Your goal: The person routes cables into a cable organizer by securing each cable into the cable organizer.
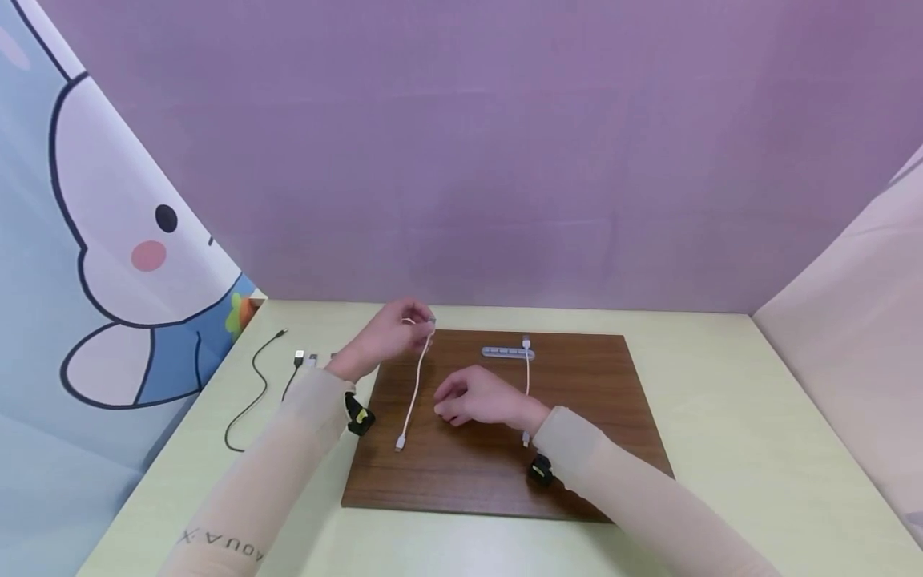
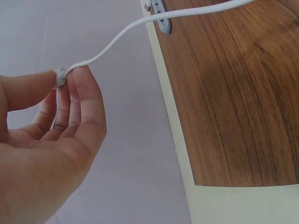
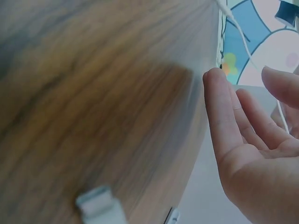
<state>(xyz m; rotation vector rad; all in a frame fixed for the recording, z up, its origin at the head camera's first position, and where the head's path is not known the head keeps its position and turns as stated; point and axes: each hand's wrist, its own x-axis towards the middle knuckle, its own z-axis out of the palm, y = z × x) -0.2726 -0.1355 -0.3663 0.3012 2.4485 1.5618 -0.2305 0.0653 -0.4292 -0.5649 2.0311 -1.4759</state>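
My left hand [image 1: 389,332] pinches one end of a white charging cable [image 1: 417,385] between thumb and fingertips, above the far left corner of a brown wooden board [image 1: 447,477]. From there the cable slants down towards me to its other plug [image 1: 401,442], over the board's left part. In the left wrist view, the pinched end [image 2: 60,77] is mostly covered by the fingers. My right hand [image 1: 485,397] hovers over the board's middle, fingers loosely bent and holding nothing. Near it, a second white cable [image 1: 528,375] runs from a grey cable clip strip [image 1: 497,352], partly behind my right wrist.
On the pale table [image 1: 735,417], left of the board, lie a black cable [image 1: 254,377] and another black cable with a USB plug [image 1: 299,358]. A grey plug [image 1: 312,361] is beside them, partly behind my left arm. A purple cloth [image 1: 505,176] hangs behind the table.
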